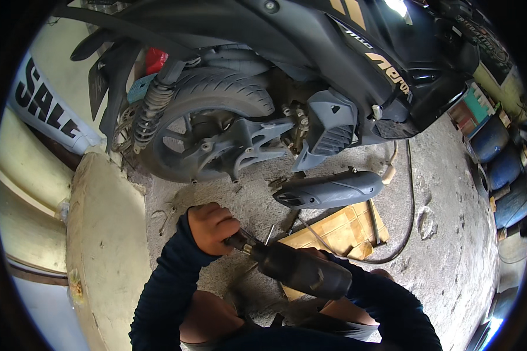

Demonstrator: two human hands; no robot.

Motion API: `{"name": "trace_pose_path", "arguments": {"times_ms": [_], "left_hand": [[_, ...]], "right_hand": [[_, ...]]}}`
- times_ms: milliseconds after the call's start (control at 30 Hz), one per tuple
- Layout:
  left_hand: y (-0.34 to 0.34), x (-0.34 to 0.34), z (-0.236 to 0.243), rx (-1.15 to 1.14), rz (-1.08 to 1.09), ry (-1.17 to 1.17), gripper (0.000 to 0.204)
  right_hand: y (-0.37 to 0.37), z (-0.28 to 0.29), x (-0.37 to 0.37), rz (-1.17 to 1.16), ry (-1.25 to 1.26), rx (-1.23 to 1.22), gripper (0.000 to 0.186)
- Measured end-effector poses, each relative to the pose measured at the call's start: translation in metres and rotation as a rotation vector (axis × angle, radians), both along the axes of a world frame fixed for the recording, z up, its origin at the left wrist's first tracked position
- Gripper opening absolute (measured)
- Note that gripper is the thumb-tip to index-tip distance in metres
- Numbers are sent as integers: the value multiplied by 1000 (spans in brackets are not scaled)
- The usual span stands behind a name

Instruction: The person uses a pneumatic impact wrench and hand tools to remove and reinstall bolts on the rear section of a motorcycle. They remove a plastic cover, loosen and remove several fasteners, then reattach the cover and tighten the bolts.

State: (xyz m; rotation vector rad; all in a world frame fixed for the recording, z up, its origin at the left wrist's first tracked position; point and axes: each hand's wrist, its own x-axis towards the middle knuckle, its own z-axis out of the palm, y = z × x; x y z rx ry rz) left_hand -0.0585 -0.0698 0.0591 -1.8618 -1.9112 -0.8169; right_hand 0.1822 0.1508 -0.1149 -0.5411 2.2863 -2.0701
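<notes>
Your left grip (212,228) is closed around the metal nose of a dark, cylindrical power tool (301,269), which runs from that fist down to your right, while your right grip (316,253) sits mostly hidden behind the tool's body, so you cannot tell how it closes. Just past the tool lie a flattened cardboard sheet (339,225) and a detached grey exhaust muffler (329,189) on the concrete floor (451,251). Beyond them stands the scooter's rear wheel (208,126); a pale curb (102,234) hems your left, with open floor to your right.
</notes>
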Motion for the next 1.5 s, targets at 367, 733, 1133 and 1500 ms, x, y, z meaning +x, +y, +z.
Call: {"name": "trace_pose_path", "arguments": {"times_ms": [367,733,1133,1500], "left_hand": [[6,-1,-20,-116,49,-223,20],[5,10,-37,-599,-199,-366,24],[7,7,-15,-151,-128,-269,25],[2,8,-12,115,-43,-205,35]], "right_hand": [[20,36,-17,47,69,70,33],[17,129,-10,-236,772,1341,40],[17,119,-16,-342,717,1162,41],[-18,25,19,-82,62,130,51]]}}
